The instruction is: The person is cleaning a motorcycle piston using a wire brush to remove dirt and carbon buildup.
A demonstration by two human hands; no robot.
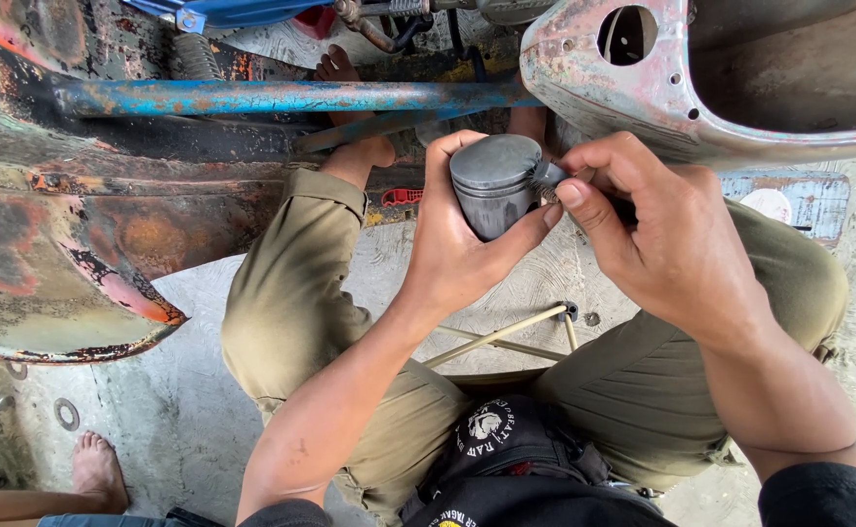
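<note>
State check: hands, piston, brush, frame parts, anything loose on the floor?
Left hand: wrapped around the grey metal cylindrical piston, holding it upright.
Right hand: pinching a small dark-bristled brush, bristles against the piston's upper side.
Blue painted metal tube: paint worn, rusty.
Rusted red sheet-metal body panel: paint flaking.
Flat metal washer: lying loose on the concrete floor.
</note>
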